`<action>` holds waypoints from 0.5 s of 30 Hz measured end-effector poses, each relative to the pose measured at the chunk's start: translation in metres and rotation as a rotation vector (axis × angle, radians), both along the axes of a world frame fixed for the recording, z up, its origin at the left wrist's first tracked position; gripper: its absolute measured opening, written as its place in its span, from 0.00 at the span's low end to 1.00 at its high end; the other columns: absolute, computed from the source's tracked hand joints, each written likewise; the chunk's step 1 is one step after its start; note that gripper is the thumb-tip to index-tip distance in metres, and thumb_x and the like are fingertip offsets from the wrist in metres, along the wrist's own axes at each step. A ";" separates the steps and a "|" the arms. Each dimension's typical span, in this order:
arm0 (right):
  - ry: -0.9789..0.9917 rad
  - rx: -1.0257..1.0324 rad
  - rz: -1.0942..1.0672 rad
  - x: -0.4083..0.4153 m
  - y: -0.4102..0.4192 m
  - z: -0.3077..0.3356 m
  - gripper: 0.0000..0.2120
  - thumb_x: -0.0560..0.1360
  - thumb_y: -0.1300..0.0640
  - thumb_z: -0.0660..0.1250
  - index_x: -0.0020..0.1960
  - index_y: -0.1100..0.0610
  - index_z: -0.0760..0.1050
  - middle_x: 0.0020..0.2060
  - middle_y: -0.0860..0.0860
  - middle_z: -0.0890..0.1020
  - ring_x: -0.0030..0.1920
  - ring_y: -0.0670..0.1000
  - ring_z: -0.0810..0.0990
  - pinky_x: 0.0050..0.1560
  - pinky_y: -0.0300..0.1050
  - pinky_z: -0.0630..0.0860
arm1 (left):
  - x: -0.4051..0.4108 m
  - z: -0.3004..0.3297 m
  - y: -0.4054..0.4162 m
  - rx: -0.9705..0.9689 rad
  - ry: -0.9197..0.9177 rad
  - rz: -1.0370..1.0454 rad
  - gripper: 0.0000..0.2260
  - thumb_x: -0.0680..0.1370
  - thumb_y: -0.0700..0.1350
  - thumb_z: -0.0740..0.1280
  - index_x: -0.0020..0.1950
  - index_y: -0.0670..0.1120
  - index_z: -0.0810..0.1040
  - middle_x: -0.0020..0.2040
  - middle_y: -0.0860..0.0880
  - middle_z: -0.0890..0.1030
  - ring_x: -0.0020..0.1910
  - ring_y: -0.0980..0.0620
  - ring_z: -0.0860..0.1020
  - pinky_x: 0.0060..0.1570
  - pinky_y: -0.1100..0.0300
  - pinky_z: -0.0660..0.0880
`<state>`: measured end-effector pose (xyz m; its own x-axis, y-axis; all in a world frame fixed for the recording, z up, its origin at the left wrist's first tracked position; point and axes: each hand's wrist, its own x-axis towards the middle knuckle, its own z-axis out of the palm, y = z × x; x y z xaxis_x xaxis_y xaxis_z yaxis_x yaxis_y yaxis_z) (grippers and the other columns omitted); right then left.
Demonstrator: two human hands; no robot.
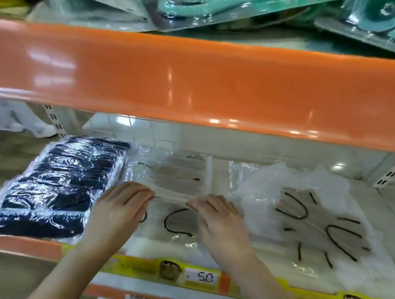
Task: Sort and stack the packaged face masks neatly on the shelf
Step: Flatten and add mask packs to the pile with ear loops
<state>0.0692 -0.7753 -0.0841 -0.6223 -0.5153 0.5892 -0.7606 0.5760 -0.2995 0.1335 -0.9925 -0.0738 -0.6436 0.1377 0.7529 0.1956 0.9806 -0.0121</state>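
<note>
White shelf (219, 170) before me carries a price tag (201, 276) reading "5.0" at 6 o'clock. Beyond it, my left hand (118, 210) and right hand (221, 223) pinch the middle mask packet (178, 185); black masks (57, 187) at 9, loose packets (313, 223) at 3.

Head cam, close, looking fwd-down at shelf (216, 170).

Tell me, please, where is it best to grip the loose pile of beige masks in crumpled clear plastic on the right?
Probably by its near edge, from the shelf front. The loose pile of beige masks lies flat and splayed, its black loops pointing in different directions, with the orange upper shelf low overhead. Two hands, one at each side, would likely keep it together.
</note>
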 end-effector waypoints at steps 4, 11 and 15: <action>-0.024 0.061 0.019 0.008 -0.020 -0.014 0.21 0.63 0.67 0.70 0.53 0.51 0.81 0.46 0.46 0.80 0.47 0.49 0.73 0.42 0.45 0.74 | 0.013 -0.014 -0.020 -0.006 -0.017 0.024 0.08 0.77 0.42 0.65 0.44 0.41 0.83 0.43 0.47 0.82 0.44 0.47 0.78 0.43 0.54 0.73; -0.116 0.094 0.006 0.025 -0.032 -0.034 0.21 0.62 0.65 0.76 0.51 0.48 0.81 0.45 0.43 0.78 0.49 0.45 0.71 0.42 0.44 0.74 | 0.033 -0.036 -0.028 0.038 -0.124 -0.032 0.09 0.77 0.44 0.64 0.45 0.44 0.83 0.47 0.49 0.81 0.45 0.47 0.79 0.40 0.54 0.74; -0.107 0.106 -0.033 0.030 -0.035 -0.044 0.09 0.72 0.54 0.64 0.48 0.47 0.81 0.45 0.41 0.77 0.50 0.45 0.73 0.44 0.44 0.75 | 0.033 -0.049 -0.028 0.031 -0.262 -0.048 0.08 0.74 0.50 0.64 0.48 0.49 0.81 0.51 0.52 0.80 0.49 0.48 0.78 0.43 0.55 0.73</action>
<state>0.0992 -0.8105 -0.1285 -0.6959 -0.5495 0.4623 -0.7080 0.6327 -0.3137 0.1665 -1.0201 -0.1227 -0.8104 0.1521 0.5657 0.2344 0.9692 0.0752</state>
